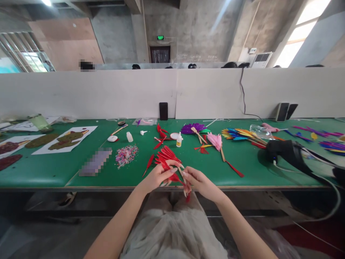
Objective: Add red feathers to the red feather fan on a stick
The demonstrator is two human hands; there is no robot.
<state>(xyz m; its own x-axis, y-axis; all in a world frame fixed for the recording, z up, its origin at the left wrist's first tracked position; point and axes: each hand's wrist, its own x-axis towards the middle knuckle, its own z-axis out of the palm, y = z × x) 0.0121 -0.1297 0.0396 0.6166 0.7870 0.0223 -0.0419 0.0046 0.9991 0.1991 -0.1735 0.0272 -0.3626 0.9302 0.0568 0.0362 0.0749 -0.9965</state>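
Note:
A red feather fan [168, 154] with a pale wooden handle is held over the table's front edge. My left hand [159, 174] is closed around the base of its feathers, where a strip of red hangs across the fingers. My right hand [198, 181] pinches the handle's lower end, with a red tassel [188, 198] dangling below. The fingers hide part of the handle. One loose red feather [148, 164] lies just left of the fan. Beyond it stand a small glue bottle [178, 140] and a bunch of red feathers [161, 131].
On the green table [151, 176] lie a pile of colourful beads [126, 156], a white bottle [129, 137], a purple feather fan [192, 128], a pink fan [215, 140] and multicoloured feathers [237, 134]. A black strapped device [280, 151] with cables sits right. A white partition [121, 93] stands behind.

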